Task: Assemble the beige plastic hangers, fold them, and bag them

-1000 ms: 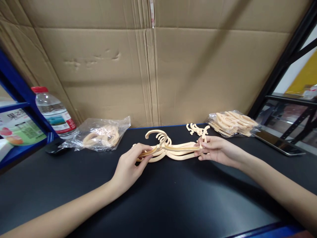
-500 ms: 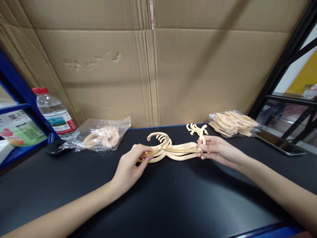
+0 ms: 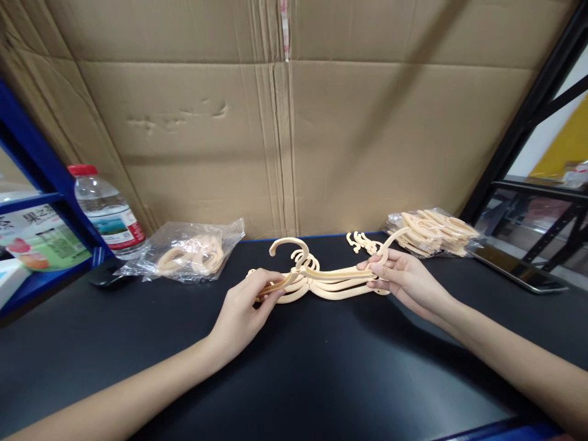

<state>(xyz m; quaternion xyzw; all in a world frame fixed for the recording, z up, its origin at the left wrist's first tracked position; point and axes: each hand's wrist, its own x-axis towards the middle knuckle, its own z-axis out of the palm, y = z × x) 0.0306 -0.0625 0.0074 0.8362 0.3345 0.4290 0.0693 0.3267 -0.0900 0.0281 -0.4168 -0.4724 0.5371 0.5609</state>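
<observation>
A small stack of cream plastic hangers (image 3: 321, 278) lies across the middle of the black table (image 3: 294, 373), hooks pointing toward the cardboard. My left hand (image 3: 245, 309) pinches the left end of the top hanger. At the right end, my right hand (image 3: 404, 278) is closed on that same hanger, and a thin curved cream piece (image 3: 390, 240) sticks up from its fingers. A few loose cream hooks (image 3: 362, 241) lie just behind my right hand.
A clear bag of hangers (image 3: 188, 254) sits back left, beside a water bottle (image 3: 108, 211) and a blue shelf (image 3: 41, 208). Another bagged stack of hangers (image 3: 434, 229) and a phone (image 3: 517, 269) lie back right. A cardboard wall (image 3: 285, 122) closes the back.
My right hand has shifted slightly and the curved cream piece now rises higher from its fingers. The view has tilted a little downward. My left hand keeps its pinch.
</observation>
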